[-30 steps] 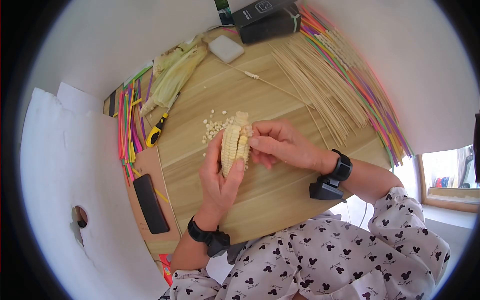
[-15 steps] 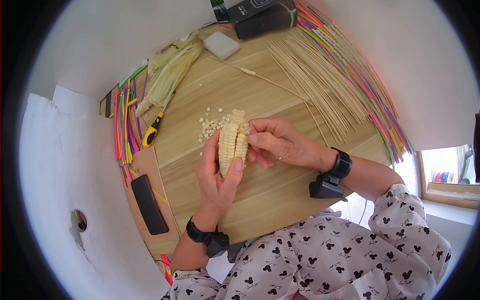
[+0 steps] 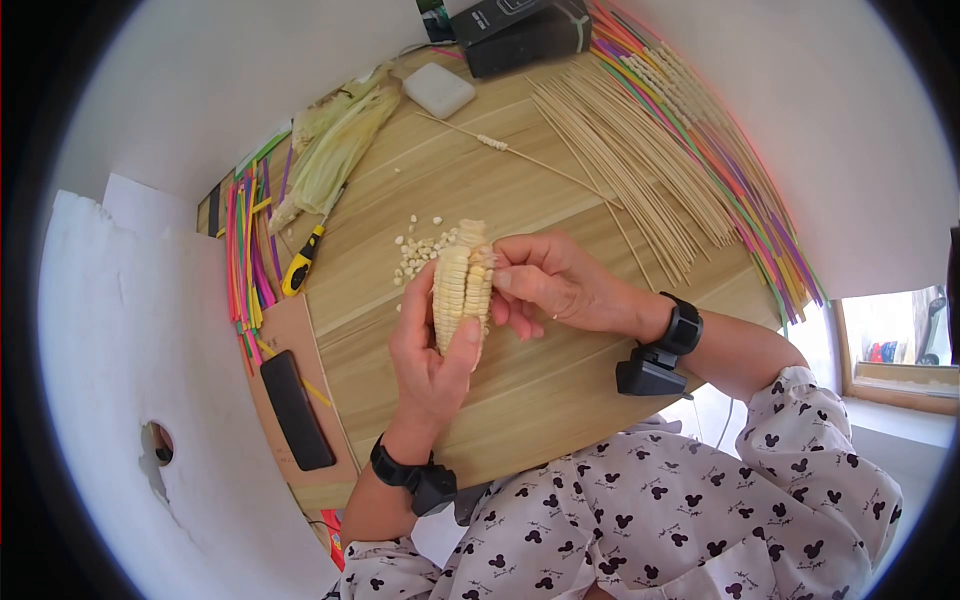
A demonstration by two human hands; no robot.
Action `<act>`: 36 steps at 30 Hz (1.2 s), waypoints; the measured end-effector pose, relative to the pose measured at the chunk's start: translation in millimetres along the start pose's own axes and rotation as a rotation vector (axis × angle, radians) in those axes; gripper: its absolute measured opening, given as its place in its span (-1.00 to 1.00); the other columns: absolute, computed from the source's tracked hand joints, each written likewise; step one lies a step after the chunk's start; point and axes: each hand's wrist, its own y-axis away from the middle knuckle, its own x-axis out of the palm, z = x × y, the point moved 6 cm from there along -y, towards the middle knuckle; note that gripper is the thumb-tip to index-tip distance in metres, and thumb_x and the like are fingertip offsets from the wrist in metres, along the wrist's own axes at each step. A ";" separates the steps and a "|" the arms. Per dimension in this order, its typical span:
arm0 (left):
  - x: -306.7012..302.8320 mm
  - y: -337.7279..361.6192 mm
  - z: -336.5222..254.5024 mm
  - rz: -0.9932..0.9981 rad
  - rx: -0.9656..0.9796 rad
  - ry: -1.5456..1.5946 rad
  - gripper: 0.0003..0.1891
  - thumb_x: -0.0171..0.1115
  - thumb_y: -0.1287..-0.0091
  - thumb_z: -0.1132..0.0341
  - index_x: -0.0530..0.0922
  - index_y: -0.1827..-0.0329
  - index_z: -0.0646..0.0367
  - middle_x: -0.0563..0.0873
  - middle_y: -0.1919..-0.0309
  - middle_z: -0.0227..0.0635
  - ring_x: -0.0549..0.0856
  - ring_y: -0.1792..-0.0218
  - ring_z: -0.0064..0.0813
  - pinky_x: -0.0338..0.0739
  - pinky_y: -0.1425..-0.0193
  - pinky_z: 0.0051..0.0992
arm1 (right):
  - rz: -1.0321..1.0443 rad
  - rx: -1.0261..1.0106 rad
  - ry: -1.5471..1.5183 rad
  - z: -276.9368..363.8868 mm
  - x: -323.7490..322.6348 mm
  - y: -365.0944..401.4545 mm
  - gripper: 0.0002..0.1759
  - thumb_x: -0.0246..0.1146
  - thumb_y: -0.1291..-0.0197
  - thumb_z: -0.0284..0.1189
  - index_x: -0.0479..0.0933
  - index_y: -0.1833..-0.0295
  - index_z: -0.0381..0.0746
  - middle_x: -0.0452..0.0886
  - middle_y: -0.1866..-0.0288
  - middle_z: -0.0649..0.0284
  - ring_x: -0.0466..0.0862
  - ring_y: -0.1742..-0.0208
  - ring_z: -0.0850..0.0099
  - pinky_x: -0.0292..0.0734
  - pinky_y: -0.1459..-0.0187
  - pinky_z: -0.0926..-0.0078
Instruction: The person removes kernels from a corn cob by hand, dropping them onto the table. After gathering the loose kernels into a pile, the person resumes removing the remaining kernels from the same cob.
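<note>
A pale corn cob stands nearly upright over the table, with part of its upper end stripped of kernels. My left hand is wrapped round its lower part, the thumb lying across the front. At the cob's upper right edge, the thumb and index finger of my right hand are pinched against the kernels; the other fingers curl below. Whether a loose kernel sits between those fingertips is hidden. Loose corn kernels lie in a small heap just behind and left of the cob.
Corn husks and a yellow-black screwdriver lie at left, near coloured sticks and a dark phone. A stick with kernels threaded on it lies beyond my hands. Bare wooden sticks, a white case and a black box lie farther back.
The view has shifted very slightly. Both hands keep their places on the cob, which is turned a little; the loose kernels look the same.
</note>
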 end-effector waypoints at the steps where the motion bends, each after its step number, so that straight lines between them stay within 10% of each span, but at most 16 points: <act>1: 0.2 0.2 1.2 0.000 -0.038 0.060 -0.41 0.14 -0.35 0.37 0.25 -0.39 0.46 0.58 -0.15 -0.09 0.58 -0.12 -0.42 0.44 -0.23 -0.44 | -0.001 0.001 0.000 -0.6 -0.3 0.0 -0.71 0.05 -0.45 -0.31 0.46 0.31 -0.26 0.59 0.41 0.35 0.58 0.51 0.65 0.48 0.48 0.70; 36: 0.8 -2.9 5.6 -0.031 -0.102 0.007 -0.47 0.17 -0.39 0.35 0.29 -0.35 0.44 0.61 -0.08 -0.15 0.59 0.00 -0.50 0.49 -0.06 -0.51 | -0.017 0.007 0.152 -7.6 -5.2 -3.7 -0.72 0.06 -0.48 -0.24 0.47 0.25 -0.18 0.44 0.51 0.47 0.30 0.55 0.75 0.18 0.52 0.72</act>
